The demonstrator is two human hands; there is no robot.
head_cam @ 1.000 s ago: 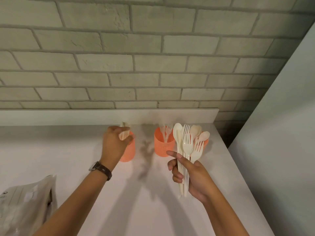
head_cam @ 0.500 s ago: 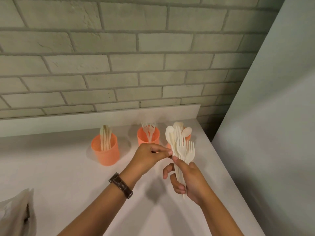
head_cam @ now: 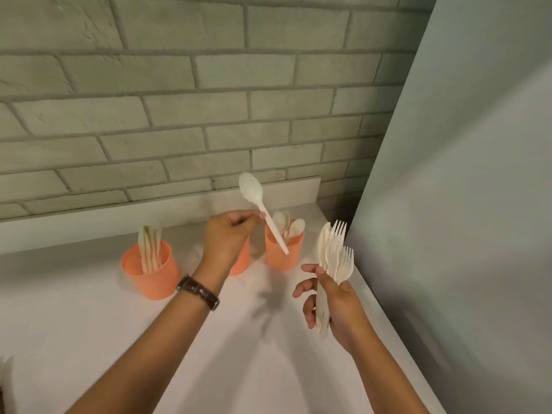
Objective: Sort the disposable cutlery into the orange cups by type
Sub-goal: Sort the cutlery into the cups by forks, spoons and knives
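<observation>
Three orange cups stand in a row on the white counter. The left cup holds several knives. The middle cup is mostly hidden behind my left hand. The right cup holds several spoons. My left hand pinches a white plastic spoon by its handle, bowl up, the handle's tip over the front of the right cup. My right hand grips a bundle of cutlery, forks and other pieces, to the right of the cups.
The white counter meets a grey brick wall behind the cups. A plain grey panel closes off the right side. A dark object shows at the lower left frame edge.
My left hand let go of a knife in the left cup, moved to the bundle, pulled out a spoon and raised it over the right cup. My right hand shifted right with the bundle.
</observation>
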